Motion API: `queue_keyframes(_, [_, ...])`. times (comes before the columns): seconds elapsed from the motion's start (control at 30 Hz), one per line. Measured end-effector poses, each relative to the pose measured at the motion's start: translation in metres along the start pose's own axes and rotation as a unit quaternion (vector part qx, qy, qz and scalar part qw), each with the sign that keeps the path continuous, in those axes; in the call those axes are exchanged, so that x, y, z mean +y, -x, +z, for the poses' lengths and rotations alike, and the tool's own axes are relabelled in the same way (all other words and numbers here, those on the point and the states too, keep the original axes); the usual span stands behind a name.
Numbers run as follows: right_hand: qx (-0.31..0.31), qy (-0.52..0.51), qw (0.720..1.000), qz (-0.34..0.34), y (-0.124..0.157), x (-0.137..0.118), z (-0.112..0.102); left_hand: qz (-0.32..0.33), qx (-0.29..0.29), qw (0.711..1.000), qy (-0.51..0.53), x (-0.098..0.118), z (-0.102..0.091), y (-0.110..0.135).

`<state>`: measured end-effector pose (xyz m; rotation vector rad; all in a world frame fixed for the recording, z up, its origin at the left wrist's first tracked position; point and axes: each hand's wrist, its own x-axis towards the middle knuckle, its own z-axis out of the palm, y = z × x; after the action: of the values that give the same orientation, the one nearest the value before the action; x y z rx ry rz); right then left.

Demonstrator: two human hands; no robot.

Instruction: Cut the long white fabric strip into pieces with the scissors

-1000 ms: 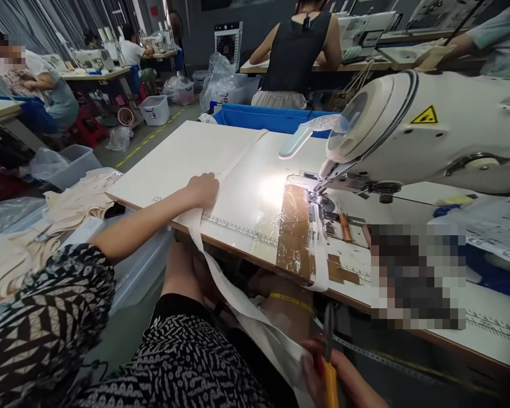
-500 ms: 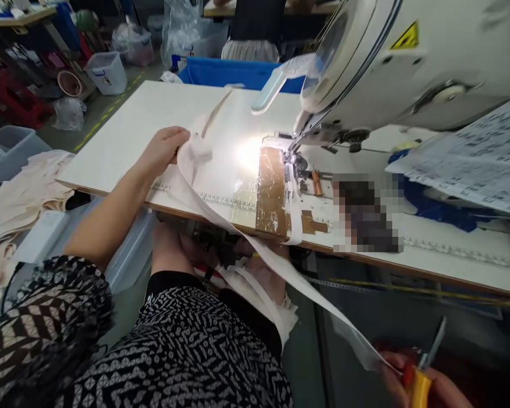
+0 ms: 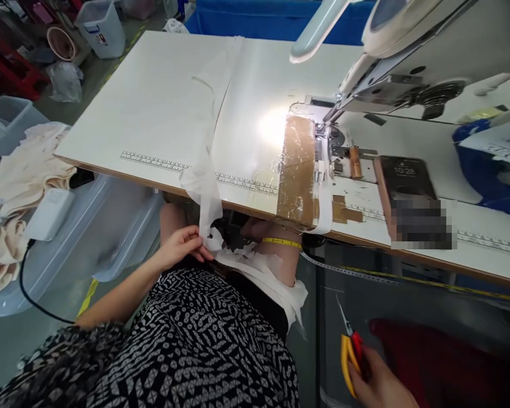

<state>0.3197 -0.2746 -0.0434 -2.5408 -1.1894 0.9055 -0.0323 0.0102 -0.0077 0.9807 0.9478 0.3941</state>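
strip [image 3: 210, 207]: white, thin, sheer in places, long, creased; lies across table [image 3: 144, 96], drops over near edge to lap, bunched there | left hand [image 3: 186, 246]: fingers bent nearly closed, pinching strip below table edge | right hand [image 3: 382, 377]: curled round yellow-and-red scissors [image 3: 347, 344], well apart from strip

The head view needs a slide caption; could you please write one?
At a sewing machine, left hand by a white strip draped over the table's edge, right hand holding scissors.
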Motion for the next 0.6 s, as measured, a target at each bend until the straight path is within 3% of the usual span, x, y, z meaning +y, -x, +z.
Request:
queue_keyframes(0.1, [-0.052,-0.104,0.990,-0.075,-0.009,-0.047,0.014,0.007,0.006,1.000,0.023,-0.007,0.016,0.004])
queue_keyframes(0.23, [-0.124,-0.231,0.941,-0.213,-0.021,-0.122,0.023,-0.004,0.005,0.999,0.047,-0.011,0.022,0.011])
queue_keyframes(0.4, [-0.263,-0.072,0.902,-0.335,-0.051,-0.194,0.014,-0.027,0.021,0.996,0.087,-0.014,0.016,0.020])
queue_keyframes(0.6, [-0.309,0.046,0.868,-0.385,-0.078,-0.223,0.014,-0.035,0.046,0.993,0.107,-0.020,0.010,0.028])
